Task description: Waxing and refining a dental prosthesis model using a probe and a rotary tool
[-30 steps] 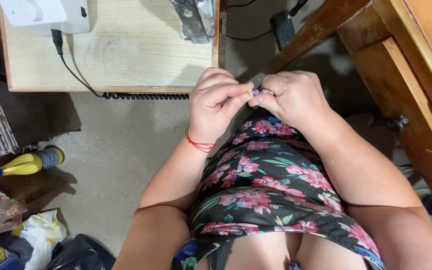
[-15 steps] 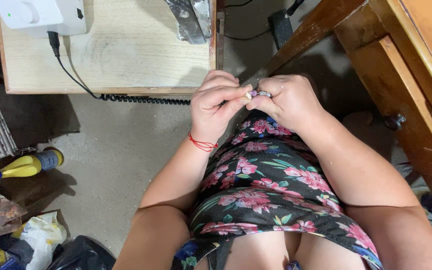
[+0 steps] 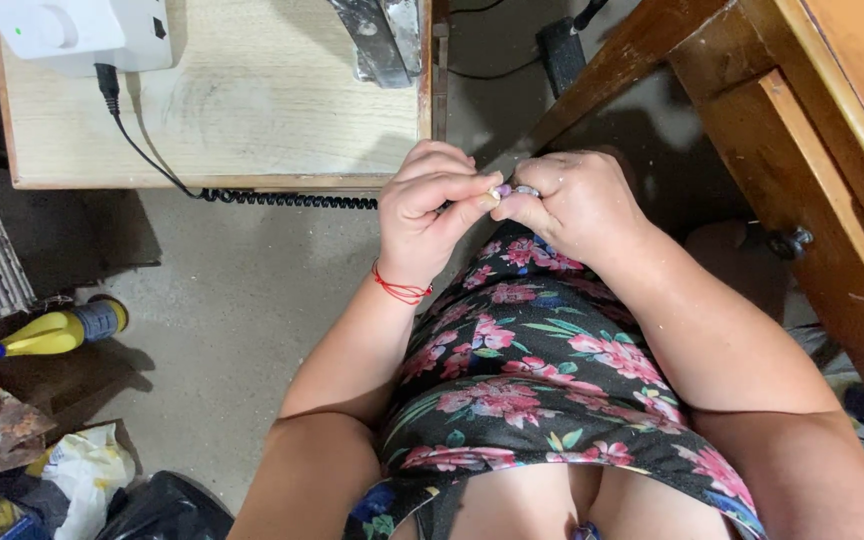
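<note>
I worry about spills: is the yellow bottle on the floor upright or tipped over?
Tipped over: the yellow bottle lies on its side on the floor, blue tip pointing left.

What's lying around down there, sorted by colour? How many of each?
Yellow: 1, the squeeze bottle on the floor.
White: 1, the device on the low table.
Black: 2, the coiled cable and the bag.
Red: 1, the wrist string.
Total: 5.

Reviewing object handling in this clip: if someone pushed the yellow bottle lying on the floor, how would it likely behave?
The yellow bottle lies on its side, so its rounded body would probably roll. It looks like plastic, likely light and not fragile. The concrete floor looks flat, offering little to stop it.
</note>
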